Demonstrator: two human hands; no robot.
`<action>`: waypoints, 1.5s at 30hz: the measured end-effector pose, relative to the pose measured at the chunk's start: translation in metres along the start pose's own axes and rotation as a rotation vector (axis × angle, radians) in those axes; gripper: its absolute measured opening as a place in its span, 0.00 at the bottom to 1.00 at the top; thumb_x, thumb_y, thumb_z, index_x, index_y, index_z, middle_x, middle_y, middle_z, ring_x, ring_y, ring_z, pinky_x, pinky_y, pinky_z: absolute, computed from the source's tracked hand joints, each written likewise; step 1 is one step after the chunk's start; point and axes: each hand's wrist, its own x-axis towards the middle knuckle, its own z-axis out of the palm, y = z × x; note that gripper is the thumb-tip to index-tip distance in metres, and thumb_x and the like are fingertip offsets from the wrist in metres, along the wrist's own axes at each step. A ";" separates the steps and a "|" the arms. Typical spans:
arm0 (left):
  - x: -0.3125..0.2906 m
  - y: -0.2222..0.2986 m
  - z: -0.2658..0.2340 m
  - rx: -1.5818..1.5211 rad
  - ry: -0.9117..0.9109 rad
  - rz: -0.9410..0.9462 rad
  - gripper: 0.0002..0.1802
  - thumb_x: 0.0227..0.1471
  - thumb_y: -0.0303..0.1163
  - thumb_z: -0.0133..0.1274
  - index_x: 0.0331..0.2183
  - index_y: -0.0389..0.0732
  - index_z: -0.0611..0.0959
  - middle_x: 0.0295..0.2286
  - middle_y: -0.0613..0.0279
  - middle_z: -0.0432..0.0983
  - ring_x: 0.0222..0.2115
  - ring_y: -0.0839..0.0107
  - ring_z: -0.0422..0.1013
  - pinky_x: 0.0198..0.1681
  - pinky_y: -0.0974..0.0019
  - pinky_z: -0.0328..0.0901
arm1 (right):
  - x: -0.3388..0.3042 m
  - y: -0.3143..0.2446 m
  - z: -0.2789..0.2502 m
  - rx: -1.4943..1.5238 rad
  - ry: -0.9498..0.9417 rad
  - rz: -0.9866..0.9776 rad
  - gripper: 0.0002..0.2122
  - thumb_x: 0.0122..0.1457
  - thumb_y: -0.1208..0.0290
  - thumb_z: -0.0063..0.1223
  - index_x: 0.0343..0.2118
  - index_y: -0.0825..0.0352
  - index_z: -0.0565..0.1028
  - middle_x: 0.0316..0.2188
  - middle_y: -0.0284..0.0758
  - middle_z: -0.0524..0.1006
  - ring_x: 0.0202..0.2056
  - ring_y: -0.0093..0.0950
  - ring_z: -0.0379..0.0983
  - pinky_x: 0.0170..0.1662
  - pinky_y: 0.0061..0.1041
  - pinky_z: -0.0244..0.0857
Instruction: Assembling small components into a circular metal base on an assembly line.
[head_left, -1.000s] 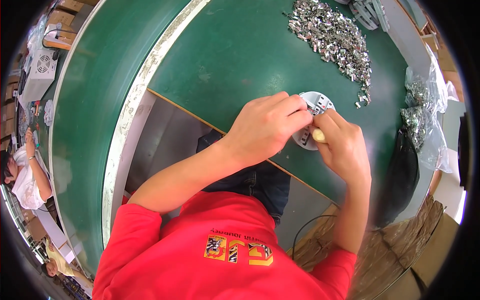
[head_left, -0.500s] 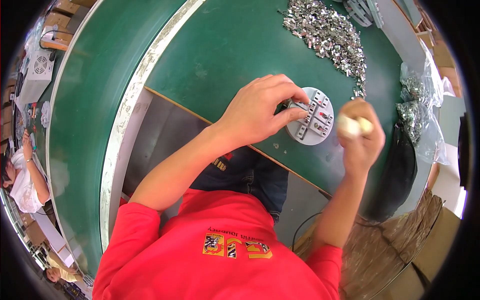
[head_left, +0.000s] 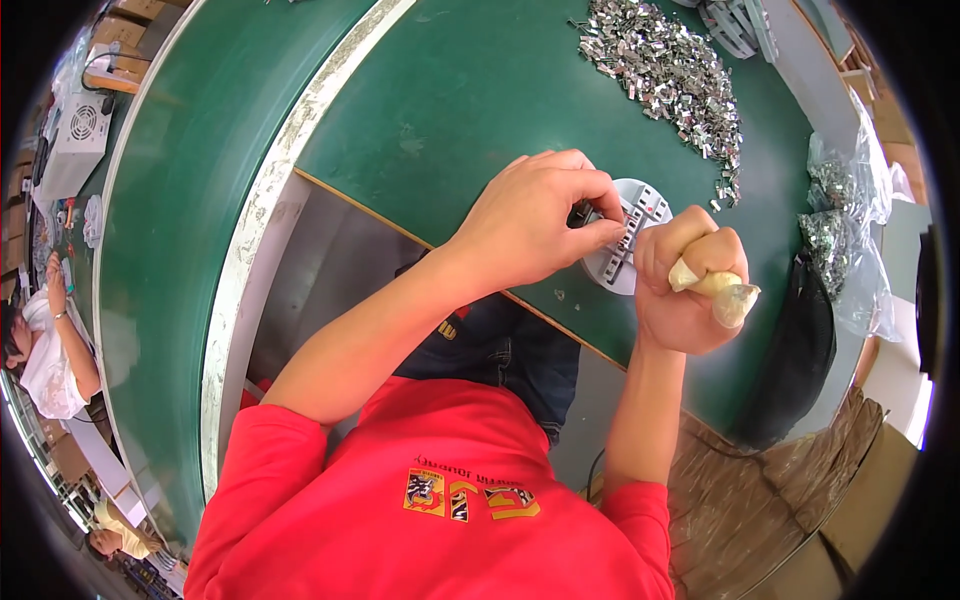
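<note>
A round light-grey fixture with rows of small dark and metallic slotted pieces lies near the table's front edge. My left hand reaches over its left side, thumb and forefinger closed together at the slots. Whatever sits between those fingertips is too small to make out. Over the fixture's right side my right hand is closed in a fist, hiding part of the disc. Cream-yellow wrapping shows among its curled fingers; I cannot tell whether it covers fingertips or belongs to something gripped.
A heap of small shiny metal parts spreads over the green table at the far right. Grey curved pieces lie behind it. Clear bags of parts and a black cloth-like item are at the right edge. People sit at far left.
My right hand has come left and nearer the fixture, now covering its right part, and is no longer blurred. My left hand has stayed at the fixture almost unmoved.
</note>
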 end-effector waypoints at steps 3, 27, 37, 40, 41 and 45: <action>0.000 -0.006 0.001 0.019 -0.001 0.011 0.08 0.51 0.34 0.68 0.30 0.43 0.86 0.30 0.64 0.78 0.33 0.65 0.74 0.39 0.62 0.68 | -0.002 0.006 0.000 -0.071 -0.023 -0.023 0.29 0.69 0.42 0.46 0.25 0.68 0.67 0.19 0.38 0.68 0.17 0.23 0.59 0.20 0.23 0.55; -0.009 0.003 0.011 0.082 0.050 0.036 0.07 0.50 0.37 0.65 0.30 0.47 0.85 0.31 0.65 0.75 0.35 0.63 0.72 0.42 0.59 0.62 | 0.010 0.006 -0.002 0.099 0.061 0.018 0.24 0.71 0.48 0.43 0.26 0.65 0.64 0.17 0.36 0.64 0.14 0.18 0.50 0.16 0.22 0.47; -0.033 -0.002 -0.035 0.117 0.049 0.088 0.12 0.50 0.34 0.68 0.37 0.45 0.84 0.36 0.62 0.76 0.39 0.61 0.73 0.46 0.57 0.64 | 0.015 0.009 0.034 0.401 0.199 0.026 0.20 0.67 0.48 0.51 0.30 0.62 0.67 0.21 0.34 0.64 0.16 0.19 0.54 0.19 0.21 0.48; -0.073 0.003 -0.073 0.138 0.057 0.122 0.15 0.49 0.33 0.69 0.40 0.45 0.85 0.39 0.60 0.76 0.40 0.60 0.74 0.45 0.57 0.67 | 0.015 -0.024 0.041 0.588 0.134 0.045 0.18 0.65 0.52 0.56 0.31 0.62 0.68 0.23 0.31 0.63 0.16 0.18 0.52 0.20 0.21 0.49; -0.088 0.014 -0.104 0.093 0.087 0.080 0.15 0.49 0.32 0.69 0.41 0.44 0.85 0.38 0.59 0.76 0.40 0.60 0.74 0.45 0.58 0.67 | 0.018 -0.035 0.055 0.556 0.186 0.044 0.18 0.66 0.53 0.56 0.30 0.63 0.67 0.23 0.30 0.62 0.16 0.17 0.52 0.19 0.22 0.48; -0.140 0.014 -0.213 0.197 0.384 0.069 0.14 0.50 0.28 0.69 0.41 0.42 0.86 0.37 0.60 0.78 0.39 0.65 0.76 0.42 0.66 0.70 | 0.004 -0.050 0.065 0.546 0.218 0.023 0.19 0.66 0.56 0.56 0.27 0.63 0.64 0.22 0.29 0.61 0.15 0.19 0.51 0.18 0.22 0.47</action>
